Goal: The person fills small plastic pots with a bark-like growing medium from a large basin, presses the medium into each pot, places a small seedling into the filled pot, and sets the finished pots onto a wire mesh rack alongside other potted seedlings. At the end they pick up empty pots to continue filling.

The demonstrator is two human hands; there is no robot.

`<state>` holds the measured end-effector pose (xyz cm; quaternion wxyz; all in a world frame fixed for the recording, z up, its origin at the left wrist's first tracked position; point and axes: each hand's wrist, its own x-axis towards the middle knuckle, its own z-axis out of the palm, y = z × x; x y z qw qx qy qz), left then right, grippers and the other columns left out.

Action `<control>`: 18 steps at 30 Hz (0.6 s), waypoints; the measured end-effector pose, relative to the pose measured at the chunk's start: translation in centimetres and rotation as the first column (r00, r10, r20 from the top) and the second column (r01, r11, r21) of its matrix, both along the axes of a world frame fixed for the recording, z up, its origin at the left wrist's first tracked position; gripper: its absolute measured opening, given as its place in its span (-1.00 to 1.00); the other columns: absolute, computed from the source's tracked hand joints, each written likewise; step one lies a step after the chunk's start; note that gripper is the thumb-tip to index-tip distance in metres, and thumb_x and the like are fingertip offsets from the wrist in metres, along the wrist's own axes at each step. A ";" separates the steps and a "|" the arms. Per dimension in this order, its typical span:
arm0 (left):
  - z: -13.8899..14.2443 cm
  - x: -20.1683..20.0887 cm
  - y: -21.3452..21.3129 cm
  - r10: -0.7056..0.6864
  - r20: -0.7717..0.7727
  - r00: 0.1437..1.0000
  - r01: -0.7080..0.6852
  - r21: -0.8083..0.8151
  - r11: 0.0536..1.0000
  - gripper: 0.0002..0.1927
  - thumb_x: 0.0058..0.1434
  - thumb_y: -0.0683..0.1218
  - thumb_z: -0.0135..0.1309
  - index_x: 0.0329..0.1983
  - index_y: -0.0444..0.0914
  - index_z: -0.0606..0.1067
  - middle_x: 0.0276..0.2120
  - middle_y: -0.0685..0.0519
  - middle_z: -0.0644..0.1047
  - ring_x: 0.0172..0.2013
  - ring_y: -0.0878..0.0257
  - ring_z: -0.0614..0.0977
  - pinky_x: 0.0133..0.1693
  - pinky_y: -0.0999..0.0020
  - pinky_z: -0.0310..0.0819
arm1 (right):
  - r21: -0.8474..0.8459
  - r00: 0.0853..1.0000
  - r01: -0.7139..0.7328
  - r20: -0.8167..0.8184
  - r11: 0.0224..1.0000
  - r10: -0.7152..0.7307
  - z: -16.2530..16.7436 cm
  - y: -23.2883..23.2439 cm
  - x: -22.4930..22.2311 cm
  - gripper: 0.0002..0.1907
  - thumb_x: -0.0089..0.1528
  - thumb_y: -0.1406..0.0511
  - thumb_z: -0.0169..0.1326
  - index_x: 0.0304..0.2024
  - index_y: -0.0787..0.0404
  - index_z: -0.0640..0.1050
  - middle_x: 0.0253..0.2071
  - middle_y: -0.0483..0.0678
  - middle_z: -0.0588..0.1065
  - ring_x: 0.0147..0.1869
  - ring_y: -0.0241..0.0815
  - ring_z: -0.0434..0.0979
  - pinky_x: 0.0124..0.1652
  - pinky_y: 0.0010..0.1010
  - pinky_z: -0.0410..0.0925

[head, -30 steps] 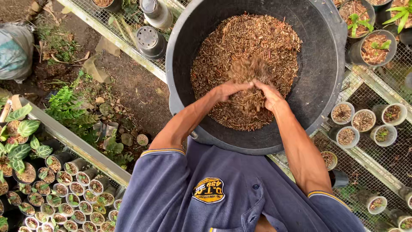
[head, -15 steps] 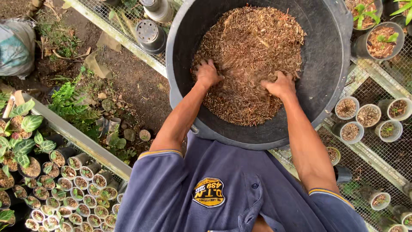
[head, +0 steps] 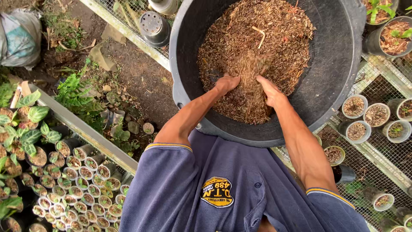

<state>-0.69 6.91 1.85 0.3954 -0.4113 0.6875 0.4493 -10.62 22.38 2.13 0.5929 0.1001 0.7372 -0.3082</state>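
Observation:
A big black round tub (head: 339,64) holds a heap of brown shredded potting mix (head: 257,43). Both my hands are inside the tub at its near side. My left hand (head: 226,82) and my right hand (head: 268,88) face each other, cupped, and lift a clump of the mix between them; loose bits fall from it. My bare forearms reach down from dark blue sleeves with yellow trim.
The tub rests on a wire-mesh bench (head: 377,172) with small pots of mix (head: 365,114) to the right. At lower left stand many small seedling pots (head: 77,189) and leafy plants (head: 30,124). Bare soil, ferns (head: 77,94), an upturned black pot (head: 152,26) and a sack (head: 19,36) lie to the left.
My hands had been spread apart, pressed flat on the mix farther in. They have drawn back toward me, come together and scooped up a clump.

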 end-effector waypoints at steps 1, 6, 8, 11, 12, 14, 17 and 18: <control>-0.1 0.1 -0.2 0.100 -0.018 0.995 -0.099 0.056 0.994 -0.25 0.46 0.32 -0.31 0.56 -0.15 -0.03 0.50 -0.16 0.03 0.42 -0.21 0.16 0.36 -0.24 0.06 | -0.034 0.997 0.070 0.027 0.997 -0.069 -0.1 -0.3 0.2 -0.04 0.26 -0.19 -0.07 0.57 -0.01 -0.03 0.61 0.08 -0.28 0.65 0.15 -0.32 0.41 0.36 -0.21; 1.0 -0.7 -2.1 0.209 -0.168 0.963 -0.163 0.252 0.954 -0.27 0.42 0.26 -0.27 0.53 -0.19 0.00 0.46 -0.18 0.11 0.44 -0.12 0.19 0.35 -0.16 0.14 | -0.392 0.915 0.393 0.256 0.832 -0.312 0.1 -1.4 0.3 -0.32 0.26 -0.01 0.05 0.32 0.21 0.35 0.35 0.10 0.39 0.39 0.02 0.41 0.27 0.05 0.34; 3.0 -1.3 -2.5 0.309 -0.198 0.930 -0.227 0.351 0.908 -0.18 0.34 0.31 -0.21 0.54 -0.17 -0.02 0.48 -0.17 0.06 0.45 -0.13 0.11 0.34 -0.25 0.05 | -0.510 0.896 0.443 0.234 0.737 -0.377 1.1 -0.9 -0.7 -0.43 0.29 0.11 0.10 0.25 0.28 0.42 0.19 0.05 0.52 0.24 -0.06 0.55 0.19 -0.04 0.44; 6.0 -2.1 -3.5 0.485 -0.214 0.848 -0.342 0.476 0.810 -0.04 0.22 0.39 -0.12 0.55 -0.14 -0.06 0.51 -0.16 -0.02 0.48 -0.15 0.01 0.32 -0.38 -0.09 | -0.659 0.926 0.303 0.034 0.689 -0.375 2.9 0.7 -3.3 -0.63 0.25 0.33 0.18 0.08 0.30 0.47 -0.03 0.04 0.53 0.02 -0.06 0.61 0.01 -0.08 0.54; 6.4 -1.9 -3.3 0.525 -0.169 0.834 -0.389 0.495 0.777 0.00 0.19 0.43 -0.09 0.55 -0.14 -0.04 0.51 -0.18 -0.01 0.48 -0.19 0.02 0.32 -0.41 -0.13 | -0.605 0.934 0.207 -0.113 0.769 -0.340 3.3 1.5 -4.2 -0.72 0.25 0.38 0.17 0.00 0.32 0.49 -0.11 0.02 0.53 -0.07 -0.08 0.62 -0.11 -0.11 0.55; 6.0 -1.9 -4.3 0.528 -0.346 0.776 -0.344 0.469 0.813 -0.09 0.26 0.39 -0.04 0.52 -0.18 0.11 0.49 -0.14 0.07 0.45 -0.08 0.11 0.32 -0.14 0.07 | -0.604 0.913 0.048 -0.296 0.795 -0.280 3.4 2.8 -5.7 -0.67 0.19 0.37 0.17 0.02 0.20 0.53 -0.06 -0.04 0.58 0.01 -0.18 0.65 -0.04 -0.24 0.58; 2.1 1.2 -4.0 0.218 -0.472 0.854 -0.151 0.176 0.973 -0.29 0.38 0.30 -0.23 0.47 -0.16 0.25 0.03 -0.20 0.36 -0.08 -0.14 0.34 -0.03 -0.05 0.26 | -0.726 0.944 0.086 -0.161 0.682 -0.290 2.4 5.0 -6.7 -0.58 0.36 0.19 0.12 0.20 0.27 0.50 0.12 -0.02 0.56 0.20 -0.08 0.56 0.14 -0.06 0.45; 0.7 1.7 -5.5 0.117 -0.490 0.864 -0.094 0.070 0.993 -0.32 0.40 0.29 -0.25 0.41 -0.21 0.28 0.04 -0.22 0.38 -0.05 -0.17 0.37 -0.02 -0.06 0.29 | -0.778 0.946 -0.021 -0.219 0.628 -0.239 1.8 5.6 -6.9 -0.51 0.41 0.13 0.08 0.29 0.25 0.43 0.23 -0.02 0.51 0.35 -0.07 0.49 0.26 -0.02 0.38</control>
